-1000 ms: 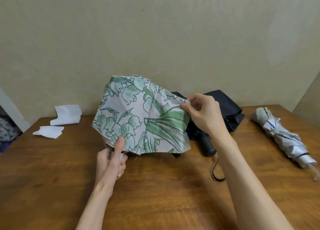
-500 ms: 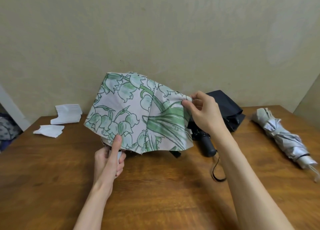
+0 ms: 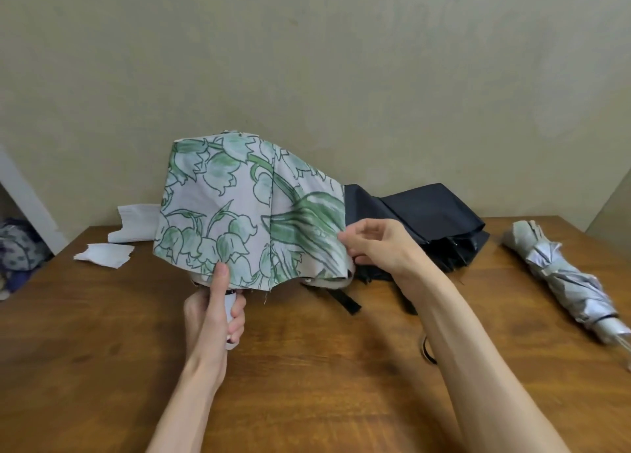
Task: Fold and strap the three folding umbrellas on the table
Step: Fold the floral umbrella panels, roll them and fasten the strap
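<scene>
My left hand (image 3: 213, 316) is wrapped tight around the white handle of the floral umbrella (image 3: 249, 210), thumb up against the canopy; my right hand (image 3: 377, 247) pinches the canopy's right edge. It's held just above the wooden table (image 3: 307, 384). The black umbrella (image 3: 430, 220) lies loose behind, and the silver umbrella (image 3: 563, 278) lies rolled at far right.

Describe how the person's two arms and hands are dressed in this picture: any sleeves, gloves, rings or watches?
Both forearms are bare as far as the frame shows, with no sleeve in view. The left hand and the right hand wear no gloves. No ring, watch or bracelet is visible on either.
</scene>
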A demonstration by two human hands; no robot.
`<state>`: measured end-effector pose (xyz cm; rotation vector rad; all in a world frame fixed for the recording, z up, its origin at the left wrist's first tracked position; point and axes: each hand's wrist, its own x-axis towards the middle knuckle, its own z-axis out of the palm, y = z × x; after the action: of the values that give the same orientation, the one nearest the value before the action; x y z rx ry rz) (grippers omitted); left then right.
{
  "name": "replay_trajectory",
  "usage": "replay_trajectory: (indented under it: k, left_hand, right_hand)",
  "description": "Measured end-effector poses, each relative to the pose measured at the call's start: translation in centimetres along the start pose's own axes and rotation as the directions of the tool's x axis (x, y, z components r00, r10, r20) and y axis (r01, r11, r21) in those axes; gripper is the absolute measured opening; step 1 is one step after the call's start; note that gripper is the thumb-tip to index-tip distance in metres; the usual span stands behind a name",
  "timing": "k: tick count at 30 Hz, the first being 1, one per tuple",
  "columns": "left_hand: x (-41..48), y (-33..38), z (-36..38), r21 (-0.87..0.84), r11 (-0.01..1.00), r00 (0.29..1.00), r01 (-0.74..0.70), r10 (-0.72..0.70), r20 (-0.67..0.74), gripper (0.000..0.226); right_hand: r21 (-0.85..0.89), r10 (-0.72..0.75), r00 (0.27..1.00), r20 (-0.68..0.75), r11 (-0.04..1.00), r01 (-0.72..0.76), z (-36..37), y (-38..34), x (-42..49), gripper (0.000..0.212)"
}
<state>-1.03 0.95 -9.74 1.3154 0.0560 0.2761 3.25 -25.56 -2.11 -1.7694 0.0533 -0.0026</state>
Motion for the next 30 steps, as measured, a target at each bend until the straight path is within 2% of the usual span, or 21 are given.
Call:
replay_trajectory:
  k: [3,6,10,12,15,17,22,25,27,30]
  left_hand:
    - [0.0,0.2,-0.1,-0.042,0.999,1.0,0.01,-0.011,-0.029,0.072]
    - [0.1,0.2,-0.2,-0.034,0.999,0.999,-0.002,0.001,-0.047,0.071]
    - [0.0,0.2,0.1,-0.019,1.0,0.999,-0.013,0.012,-0.034,0.072]
    - [0.0,0.1,0.1,-0.022,1.0,0.999,-0.011,0.01,-0.035,0.072]
    - [0.0,0.1,0.0,-0.033,0.999,0.999,-0.003,0.001,-0.05,0.07]
    - [0.1,0.1,-0.1,-0.042,0.999,0.998,0.0,-0.002,-0.058,0.069]
    - [0.1,0.0,-0.1,-0.043,0.999,0.998,0.006,-0.009,-0.061,0.068]
    - [0.0,-0.1,0.0,-0.033,0.999,0.999,0.012,-0.013,-0.039,0.068]
    - [0.0,-0.2,0.1,0.0,1.0,1.0,0.015,-0.015,-0.018,0.073]
    - [-0.1,-0.3,0.1,0.03,0.999,1.0,0.019,-0.019,0.007,0.078]
  right_hand:
    - [-0.038,-0.177,0.977,-0.119,0.984,0.174,0.5,0.0,0.3,0.017]
    - [-0.1,-0.335,0.898,-0.287,0.942,0.32,1.1,-0.3,0.3,0.014]
    - [-0.141,-0.432,0.81,-0.398,0.901,0.411,2.3,-0.2,0.1,0.01]
    - [-0.038,-0.361,0.857,-0.367,0.926,0.374,2.5,-0.2,0.2,0.012]
    - [0.181,-0.125,0.984,-0.126,0.973,0.146,1.8,-0.3,0.1,0.025]
    - [0.206,-0.06,0.998,-0.03,0.976,0.065,1.3,-0.3,-0.1,0.019]
    - [0.233,-0.091,0.995,-0.038,0.968,0.097,1.2,-0.9,-0.3,0.014]
    - [0.162,-0.104,0.994,-0.036,0.981,0.109,1.6,-1.5,-0.6,0.024]
    - [0.093,-0.151,0.986,-0.073,0.983,0.158,2.2,-1.9,-0.9,0.024]
    - [0.093,-0.243,0.952,-0.185,0.96,0.263,3.1,-2.3,-1.2,0.022]
